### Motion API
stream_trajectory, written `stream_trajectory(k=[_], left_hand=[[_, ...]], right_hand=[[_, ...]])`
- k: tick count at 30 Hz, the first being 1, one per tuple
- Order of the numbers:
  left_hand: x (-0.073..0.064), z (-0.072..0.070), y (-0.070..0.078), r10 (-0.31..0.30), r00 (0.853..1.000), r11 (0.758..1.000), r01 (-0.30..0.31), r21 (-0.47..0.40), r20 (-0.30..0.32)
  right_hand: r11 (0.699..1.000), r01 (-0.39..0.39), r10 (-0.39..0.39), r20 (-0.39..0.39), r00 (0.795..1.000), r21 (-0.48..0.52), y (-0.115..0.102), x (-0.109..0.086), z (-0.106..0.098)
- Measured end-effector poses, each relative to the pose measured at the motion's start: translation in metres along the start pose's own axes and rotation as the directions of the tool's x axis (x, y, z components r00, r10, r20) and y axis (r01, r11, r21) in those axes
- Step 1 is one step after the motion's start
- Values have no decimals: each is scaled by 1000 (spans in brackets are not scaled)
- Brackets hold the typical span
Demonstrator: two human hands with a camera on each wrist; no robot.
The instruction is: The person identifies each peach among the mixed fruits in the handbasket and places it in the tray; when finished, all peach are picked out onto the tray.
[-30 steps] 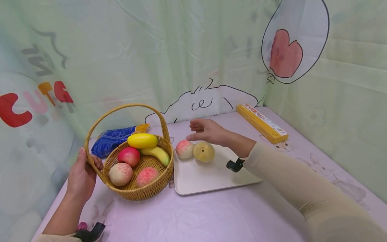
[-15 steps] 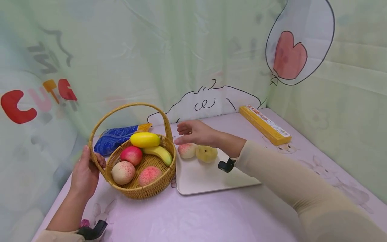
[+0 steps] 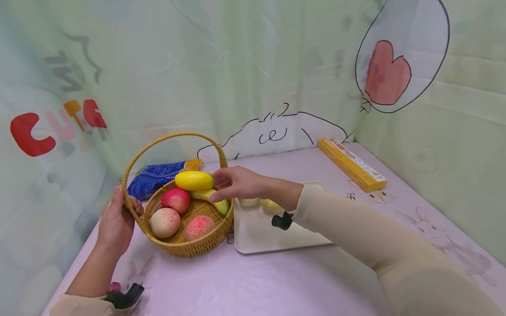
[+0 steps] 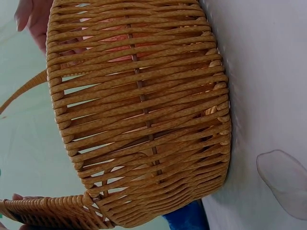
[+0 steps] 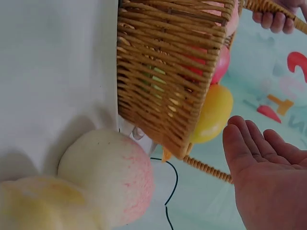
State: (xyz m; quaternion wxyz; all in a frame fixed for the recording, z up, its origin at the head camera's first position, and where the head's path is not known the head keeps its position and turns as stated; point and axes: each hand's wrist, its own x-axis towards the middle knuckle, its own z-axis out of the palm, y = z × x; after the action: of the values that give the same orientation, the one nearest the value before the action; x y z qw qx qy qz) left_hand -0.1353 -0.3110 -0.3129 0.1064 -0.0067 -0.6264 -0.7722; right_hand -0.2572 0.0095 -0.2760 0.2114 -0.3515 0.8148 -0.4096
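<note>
My left hand (image 3: 116,226) grips the left end of the arched handle on a woven basket (image 3: 186,249). Inside lie a yellow mango-like fruit (image 3: 193,180), a banana (image 3: 223,207), a red apple (image 3: 175,201) and two pink-speckled peaches, one pale (image 3: 165,222) and one pinker (image 3: 200,227). Over the right rim reaches my right hand (image 3: 247,183), fingers extended and thumb apart, fingertips right at the mango's end in the head view. The right wrist view shows that palm with nothing in it, beside the yellow fruit (image 5: 213,115).
Right of the basket is a white tray (image 3: 272,239), bearing a peach (image 5: 108,175) and a pale yellow lumpy fruit (image 5: 43,206), both partly behind my right hand. A blue bag (image 3: 154,177) lies behind the basket. A long yellow box (image 3: 352,166) rests at the back right.
My right hand has moved left and slightly down, from above the tray's fruit to the basket's right rim. My left hand keeps its hold on the handle; the view has shifted slightly.
</note>
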Motion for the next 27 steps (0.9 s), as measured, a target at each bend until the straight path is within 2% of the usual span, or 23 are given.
stream_trajectory(k=[7, 12, 17, 27], left_hand=[[3, 1, 1, -7, 1000, 1000, 7, -2, 6], [5, 3, 2, 10, 1000, 1000, -10, 12, 9], [5, 2, 1, 17, 1000, 1000, -17, 20, 8], [1, -1, -2, 27, 1000, 999, -27, 47, 11]], right_hand=[[996, 22, -15, 81, 997, -83, -9, 11, 9], [985, 52, -32, 118, 993, -168, -15, 17, 16], [974, 48, -14, 155, 988, -223, -20, 22, 26], [913, 97, 8, 257, 966, -396, -21, 35, 51]])
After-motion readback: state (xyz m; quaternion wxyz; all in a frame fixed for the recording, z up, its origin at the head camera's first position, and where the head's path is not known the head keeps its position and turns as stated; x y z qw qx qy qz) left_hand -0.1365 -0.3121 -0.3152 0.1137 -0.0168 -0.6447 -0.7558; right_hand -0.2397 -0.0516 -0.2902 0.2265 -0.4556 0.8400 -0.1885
